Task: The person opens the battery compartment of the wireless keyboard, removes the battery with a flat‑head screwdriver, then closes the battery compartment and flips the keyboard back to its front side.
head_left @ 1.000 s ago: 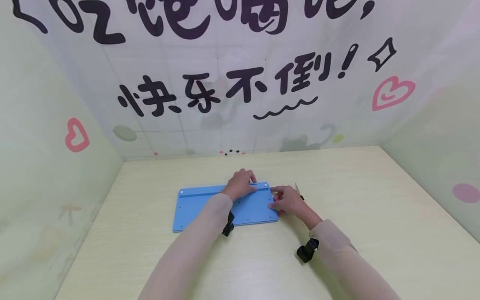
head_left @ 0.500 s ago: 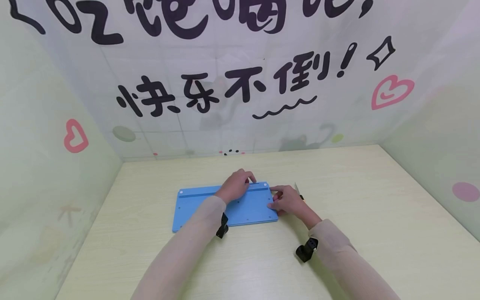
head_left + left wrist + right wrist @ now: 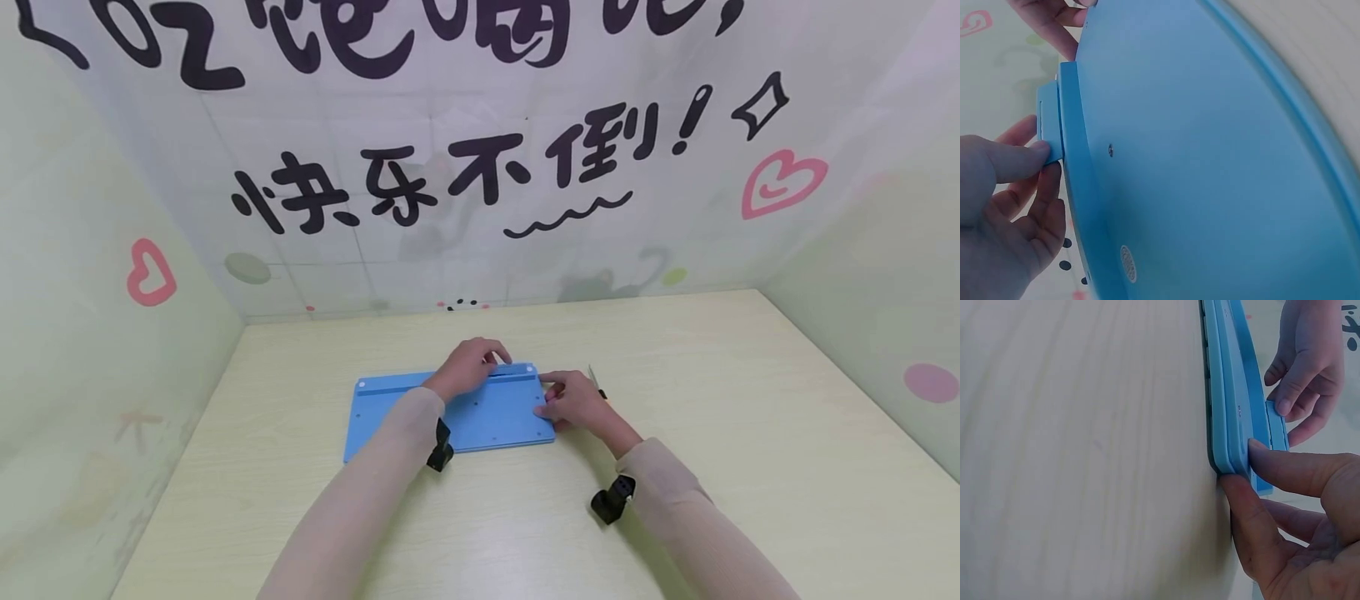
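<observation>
A light blue keyboard lies face down on the table, its underside with small screws and a raised ridge facing up. My left hand is at the ridge; in the left wrist view its thumb and fingers pinch a small blue battery cover, tilted up from the ridge. My right hand grips the keyboard's right end between thumb and fingers, as the right wrist view shows with the keyboard's edge. The compartment beneath the cover is mostly hidden.
A thin metal-tipped tool lies behind my right hand, mostly hidden by it. The pale wooden table meets a printed cloth wall at the back, with more walls at left and right.
My left hand has shifted slightly left, and the battery cover between its fingers has come up out of the ridge. My right hand stays on the keyboard's right end.
</observation>
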`<state>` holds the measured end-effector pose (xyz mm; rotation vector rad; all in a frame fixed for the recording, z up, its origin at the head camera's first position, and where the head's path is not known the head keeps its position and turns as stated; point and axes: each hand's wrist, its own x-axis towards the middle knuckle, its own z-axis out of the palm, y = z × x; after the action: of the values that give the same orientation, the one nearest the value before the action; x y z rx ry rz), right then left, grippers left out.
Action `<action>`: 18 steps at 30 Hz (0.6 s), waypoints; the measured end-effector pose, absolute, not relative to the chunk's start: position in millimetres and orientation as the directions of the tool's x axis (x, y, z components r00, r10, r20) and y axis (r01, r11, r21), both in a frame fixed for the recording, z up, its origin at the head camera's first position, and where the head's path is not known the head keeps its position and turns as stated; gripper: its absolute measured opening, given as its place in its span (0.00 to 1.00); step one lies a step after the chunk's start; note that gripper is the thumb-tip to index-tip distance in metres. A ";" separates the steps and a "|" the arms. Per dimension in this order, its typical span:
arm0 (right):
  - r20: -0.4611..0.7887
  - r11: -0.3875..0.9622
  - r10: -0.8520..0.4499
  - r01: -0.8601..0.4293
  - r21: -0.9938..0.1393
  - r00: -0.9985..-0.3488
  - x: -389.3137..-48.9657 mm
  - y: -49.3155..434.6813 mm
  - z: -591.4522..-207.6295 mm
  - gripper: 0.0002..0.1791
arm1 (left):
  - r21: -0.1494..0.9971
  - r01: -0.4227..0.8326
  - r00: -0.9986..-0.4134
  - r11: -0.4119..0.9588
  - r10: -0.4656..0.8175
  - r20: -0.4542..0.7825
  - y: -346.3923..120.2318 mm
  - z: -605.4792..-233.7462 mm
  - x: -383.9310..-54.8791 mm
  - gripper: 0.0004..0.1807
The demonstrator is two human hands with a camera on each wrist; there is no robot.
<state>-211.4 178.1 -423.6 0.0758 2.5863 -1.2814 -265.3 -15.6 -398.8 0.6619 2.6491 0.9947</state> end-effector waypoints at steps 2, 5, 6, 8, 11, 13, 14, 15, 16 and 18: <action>-0.252 0.608 -0.065 0.162 -0.777 -0.966 -212.0 178.0 -424.2 0.32 | 0.673 0.338 -0.867 0.658 0.496 -0.050 -17.2 -398.3 -266.8 0.12; -0.255 0.609 -0.066 0.164 -0.776 -0.965 -212.5 178.0 -425.0 0.33 | 0.677 0.345 -0.863 0.650 0.504 -0.044 -19.5 -395.4 -268.3 0.13; -0.254 0.611 -0.067 0.162 -0.775 -0.965 -212.5 178.1 -425.2 0.33 | 0.676 0.349 -0.861 0.649 0.506 -0.041 -20.4 -394.4 -268.8 0.13; -0.253 0.614 -0.065 0.161 -0.773 -0.965 -212.8 178.1 -425.7 0.33 | 0.671 0.353 -0.862 0.652 0.505 -0.037 -22.0 -392.2 -269.7 0.13; -0.249 0.617 -0.065 0.157 -0.771 -0.966 -213.1 178.5 -426.5 0.32 | 0.656 0.363 -0.865 0.662 0.502 -0.028 -25.0 -392.6 -273.4 0.13; -0.247 0.617 -0.064 0.156 -0.771 -0.967 -213.2 178.7 -426.7 0.32 | 0.647 0.363 -0.867 0.670 0.497 -0.029 -27.0 -393.6 -275.9 0.14; -0.247 0.616 -0.065 0.156 -0.772 -0.967 -213.2 178.8 -426.7 0.32 | 0.644 0.360 -0.869 0.675 0.494 -0.031 -28.1 -394.1 -277.2 0.14; -0.247 0.615 -0.065 0.156 -0.773 -0.967 -213.2 178.9 -426.7 0.32 | 0.642 0.358 -0.871 0.678 0.490 -0.033 -29.1 -394.7 -278.3 0.14; -0.248 0.614 -0.063 0.159 -0.773 -0.967 -213.3 178.9 -426.7 0.32 | 0.641 0.356 -0.872 0.680 0.489 -0.035 -30.2 -395.0 -279.3 0.14; -0.250 0.611 -0.062 0.161 -0.775 -0.966 -212.9 178.8 -426.3 0.33 | 0.644 0.349 -0.873 0.680 0.486 -0.040 -32.3 -395.5 -280.9 0.14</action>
<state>-212.9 178.8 -426.3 0.0812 2.5862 -1.2805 -280.9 -32.3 -395.5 0.6757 2.6847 0.9654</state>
